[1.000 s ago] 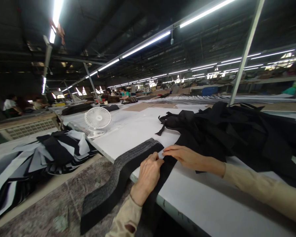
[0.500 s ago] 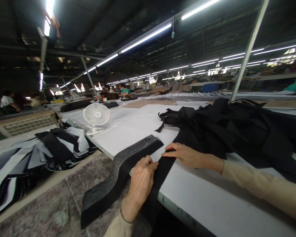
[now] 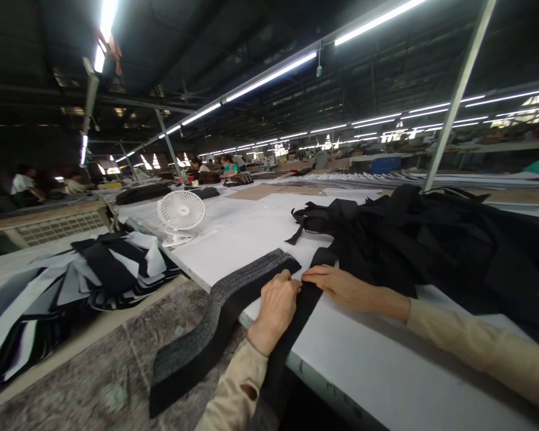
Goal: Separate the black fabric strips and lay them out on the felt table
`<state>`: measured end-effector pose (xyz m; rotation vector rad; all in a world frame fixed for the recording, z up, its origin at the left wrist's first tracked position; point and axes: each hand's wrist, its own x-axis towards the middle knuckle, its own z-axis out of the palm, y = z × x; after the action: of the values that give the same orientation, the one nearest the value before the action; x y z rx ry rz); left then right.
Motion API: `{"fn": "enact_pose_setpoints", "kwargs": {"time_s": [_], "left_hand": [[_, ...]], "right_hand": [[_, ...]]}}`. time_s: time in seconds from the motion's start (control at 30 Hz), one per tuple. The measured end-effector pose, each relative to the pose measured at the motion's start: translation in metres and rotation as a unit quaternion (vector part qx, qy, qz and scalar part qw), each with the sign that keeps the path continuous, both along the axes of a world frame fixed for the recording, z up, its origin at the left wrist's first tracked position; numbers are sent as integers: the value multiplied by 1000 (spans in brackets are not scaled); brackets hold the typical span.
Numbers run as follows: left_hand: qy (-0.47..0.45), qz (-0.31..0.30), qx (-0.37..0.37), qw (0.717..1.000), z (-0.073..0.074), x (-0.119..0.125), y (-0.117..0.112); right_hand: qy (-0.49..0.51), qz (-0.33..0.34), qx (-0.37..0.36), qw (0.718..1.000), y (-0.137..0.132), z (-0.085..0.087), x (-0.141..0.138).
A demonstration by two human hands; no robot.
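Observation:
A long black fabric strip [image 3: 306, 302] lies across the white tabletop and hangs over its near edge. At the strip's left edge, my left hand [image 3: 278, 304] has its fingers curled and closed on the cloth. My right hand [image 3: 344, 287] lies across the strip from the right, thumb and fingertips pinching the same edge close to the left fingertips. What the fingertips grip is partly hidden. Just left of my left hand, a neat stack of black and speckled grey strips [image 3: 224, 302] runs off the table and bends down onto a lower, mottled surface.
A big tangled heap of black fabric [image 3: 413, 239] covers the table at right. A small white fan [image 3: 181, 211] stands near the left edge. Black, grey and white pieces [image 3: 94, 269] are fanned out on the far left. A slanted metal post [image 3: 458, 96] rises behind the heap.
My left hand has moved up and right along the strip, so its fingertips now meet those of my right hand. The right fingers have closed together at the strip's edge.

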<state>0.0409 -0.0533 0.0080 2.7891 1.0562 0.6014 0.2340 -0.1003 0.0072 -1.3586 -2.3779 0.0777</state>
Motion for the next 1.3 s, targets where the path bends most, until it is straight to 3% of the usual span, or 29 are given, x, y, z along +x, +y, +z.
{"fn": "enact_pose_setpoints", "kwargs": {"time_s": [0.1,0.2,0.47,0.6,0.83,0.93,1.03,1.3], "left_hand": [[-64,32,-78,994,1,-11,-2],[-87,34,-98,991,-2,-30,-12],[-12,-8,68,998,-12,-42,-33],[8,-11,76,997,-8,-37,-29],[-14,2,0,1000,-1,-12,-9],[-93,37,-75,992,-1,-21,-11],[-129,67,-99,985,-6,-35,-20],[-105,55,36,992,-22,-39,-36]], "right_hand": [[-8,-13,-7,1000,1,-3,4],[-21,-22,-21,999,0,0,4],[-119,40,-27,992,-7,11,-1],[-102,-17,15,995,-10,15,-8],[15,0,-5,1000,0,-3,-8],[17,-16,-9,1000,0,-7,-6],[10,-22,-22,999,-2,-4,-8],[-12,-9,-35,999,-2,1,-8]]}}
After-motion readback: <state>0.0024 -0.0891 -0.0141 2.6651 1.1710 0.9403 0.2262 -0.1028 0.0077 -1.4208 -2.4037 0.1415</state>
